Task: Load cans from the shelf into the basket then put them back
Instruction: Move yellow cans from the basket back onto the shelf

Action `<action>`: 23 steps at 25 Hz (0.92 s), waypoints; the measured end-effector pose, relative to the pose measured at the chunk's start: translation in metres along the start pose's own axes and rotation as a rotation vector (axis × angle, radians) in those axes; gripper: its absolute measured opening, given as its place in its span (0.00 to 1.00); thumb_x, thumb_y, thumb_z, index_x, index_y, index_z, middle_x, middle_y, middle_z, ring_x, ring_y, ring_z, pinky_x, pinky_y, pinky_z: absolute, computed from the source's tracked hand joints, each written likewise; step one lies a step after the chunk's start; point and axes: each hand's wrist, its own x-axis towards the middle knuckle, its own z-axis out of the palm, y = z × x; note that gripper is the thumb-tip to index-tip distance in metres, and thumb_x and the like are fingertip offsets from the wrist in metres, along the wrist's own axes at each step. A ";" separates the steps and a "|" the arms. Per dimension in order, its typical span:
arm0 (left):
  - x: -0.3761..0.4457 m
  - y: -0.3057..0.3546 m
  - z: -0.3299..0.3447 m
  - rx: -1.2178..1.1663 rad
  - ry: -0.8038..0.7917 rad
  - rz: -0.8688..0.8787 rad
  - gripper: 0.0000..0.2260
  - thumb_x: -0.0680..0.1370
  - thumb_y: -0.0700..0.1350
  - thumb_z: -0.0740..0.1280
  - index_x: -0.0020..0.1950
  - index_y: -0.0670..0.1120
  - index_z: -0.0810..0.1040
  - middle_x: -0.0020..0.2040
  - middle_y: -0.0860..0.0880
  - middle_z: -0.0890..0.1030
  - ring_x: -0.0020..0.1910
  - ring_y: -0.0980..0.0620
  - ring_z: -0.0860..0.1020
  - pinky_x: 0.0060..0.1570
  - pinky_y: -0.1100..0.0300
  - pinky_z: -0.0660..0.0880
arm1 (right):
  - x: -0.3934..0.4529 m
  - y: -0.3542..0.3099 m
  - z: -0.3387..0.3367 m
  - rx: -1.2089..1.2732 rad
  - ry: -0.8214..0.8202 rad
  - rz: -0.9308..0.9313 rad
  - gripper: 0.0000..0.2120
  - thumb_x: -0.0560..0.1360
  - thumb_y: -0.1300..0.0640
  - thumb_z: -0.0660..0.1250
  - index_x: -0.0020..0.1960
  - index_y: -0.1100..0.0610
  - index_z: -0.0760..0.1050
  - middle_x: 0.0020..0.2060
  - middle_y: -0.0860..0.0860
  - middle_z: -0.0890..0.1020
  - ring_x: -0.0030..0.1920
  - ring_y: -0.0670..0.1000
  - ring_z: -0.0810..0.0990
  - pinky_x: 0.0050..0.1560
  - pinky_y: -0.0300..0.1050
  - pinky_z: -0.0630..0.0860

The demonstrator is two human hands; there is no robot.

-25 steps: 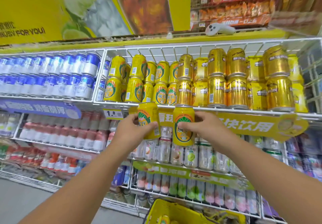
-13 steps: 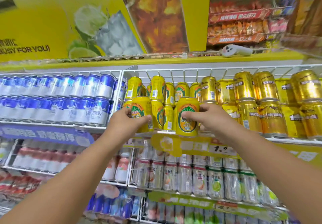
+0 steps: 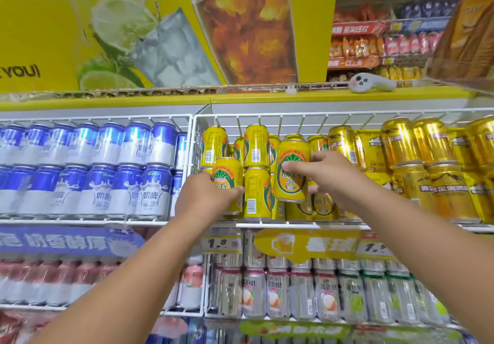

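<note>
Landmark taken as the 1.8 price tag [image 3: 220, 242] clipped to the front edge of the wire shelf [image 3: 278, 225]; all positions are given from it.

Left hand [image 3: 205, 196]: directly above the tag, fingers and thumb curled round a yellow can [image 3: 228, 183]; the can is upright, its base low at the shelf's front edge, in the leftmost column of the yellow stock; whether the base touches the wire cannot be told, the hand covers it.

Right hand [image 3: 324, 176]: above and to the right of the tag, thumb across the front of a second yellow can [image 3: 292, 172], fingers wrapped round its far side; this can is upright and held clear of the shelf floor, level with the gap between the lower and upper tiers, in front of the stacked yellow cans [image 3: 256, 172].

Further right of the tag, same shelf: gold cans [image 3: 433, 167], two tiers; left of the tag, beyond a wire divider: blue-and-white cans [image 3: 107, 172], two tiers.

Below the tag: silver cans [image 3: 278, 295] with fruit labels; beside the tag to the right, a yellow beer-mug sign [image 3: 304, 244].

High above and right of the tag, on the yellow top ledge: a white plush toy [image 3: 373, 82], lying on its side.
</note>
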 end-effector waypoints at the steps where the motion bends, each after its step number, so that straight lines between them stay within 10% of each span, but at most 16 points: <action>1: 0.001 0.000 0.002 0.009 -0.006 -0.011 0.24 0.64 0.67 0.75 0.46 0.50 0.79 0.44 0.51 0.82 0.43 0.48 0.81 0.43 0.56 0.77 | 0.003 -0.005 0.001 -0.003 -0.003 -0.006 0.36 0.56 0.36 0.82 0.57 0.55 0.81 0.47 0.49 0.87 0.47 0.47 0.86 0.42 0.48 0.82; 15: -0.003 -0.002 0.010 0.070 0.007 0.070 0.28 0.65 0.65 0.77 0.54 0.46 0.79 0.55 0.47 0.79 0.47 0.45 0.80 0.47 0.53 0.78 | 0.031 -0.040 0.041 0.008 0.012 -0.014 0.32 0.60 0.40 0.82 0.58 0.55 0.81 0.47 0.48 0.85 0.46 0.44 0.82 0.48 0.51 0.84; 23: -0.007 0.000 0.033 0.047 0.013 0.095 0.25 0.65 0.63 0.78 0.47 0.45 0.76 0.43 0.47 0.80 0.43 0.44 0.80 0.40 0.52 0.75 | 0.040 -0.066 0.054 0.028 0.061 -0.026 0.22 0.63 0.45 0.83 0.46 0.54 0.76 0.42 0.51 0.84 0.41 0.48 0.83 0.47 0.55 0.84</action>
